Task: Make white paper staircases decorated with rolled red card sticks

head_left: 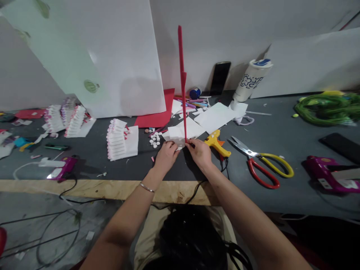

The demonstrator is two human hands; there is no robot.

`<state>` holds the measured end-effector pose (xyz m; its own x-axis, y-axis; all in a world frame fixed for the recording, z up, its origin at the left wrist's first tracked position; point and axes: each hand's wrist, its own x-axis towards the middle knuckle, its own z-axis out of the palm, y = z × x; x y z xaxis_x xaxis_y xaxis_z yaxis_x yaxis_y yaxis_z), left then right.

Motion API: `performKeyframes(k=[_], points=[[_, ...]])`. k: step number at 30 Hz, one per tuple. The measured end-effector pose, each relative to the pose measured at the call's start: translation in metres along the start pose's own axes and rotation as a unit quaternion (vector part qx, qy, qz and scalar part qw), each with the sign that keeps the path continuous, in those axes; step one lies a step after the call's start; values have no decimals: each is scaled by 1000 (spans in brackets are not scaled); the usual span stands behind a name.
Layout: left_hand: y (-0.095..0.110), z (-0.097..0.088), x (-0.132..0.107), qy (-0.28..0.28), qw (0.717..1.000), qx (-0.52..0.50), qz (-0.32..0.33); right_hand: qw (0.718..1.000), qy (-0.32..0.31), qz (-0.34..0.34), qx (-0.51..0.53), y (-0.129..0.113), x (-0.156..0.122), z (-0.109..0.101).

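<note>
A long, narrow red paper strip [183,86] stands almost upright in front of me. Its lower end is pinched between the thumb and fingers of my right hand [200,153]. My left hand [167,153] is closed on the near edge of a small white paper piece [176,134], just left of the strip's foot. Small white round pieces [154,140] lie beside my left hand. A yellow glue gun [216,143] rests close to my right hand, and scissors [260,159] with red and yellow handles lie open further right.
White paper sheets [216,117], a red sheet [165,112] and pens lie behind my hands. A white tumbler [250,82] and a leaning phone [220,78] stand at the back. Pink-tipped paper rows [116,140] are left; green stems [326,108] and a purple device [332,174] are right.
</note>
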<state>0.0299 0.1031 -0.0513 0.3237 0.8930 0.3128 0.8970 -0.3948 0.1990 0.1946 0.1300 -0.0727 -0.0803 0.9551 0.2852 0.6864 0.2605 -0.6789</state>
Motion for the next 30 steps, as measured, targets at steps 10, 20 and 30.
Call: performKeyframes(k=[10, 20, 30], points=[[0, 0, 0, -2, 1000, 1, -3, 1000, -1, 5, -6, -1, 1, 0], [4, -4, -3, 60, 998, -6, -29, 1000, -9, 6, -5, -2, 1, -1], [17, -39, 18, 176, 979, 100, -9, 1000, -10, 14, -9, -6, 2, -4]])
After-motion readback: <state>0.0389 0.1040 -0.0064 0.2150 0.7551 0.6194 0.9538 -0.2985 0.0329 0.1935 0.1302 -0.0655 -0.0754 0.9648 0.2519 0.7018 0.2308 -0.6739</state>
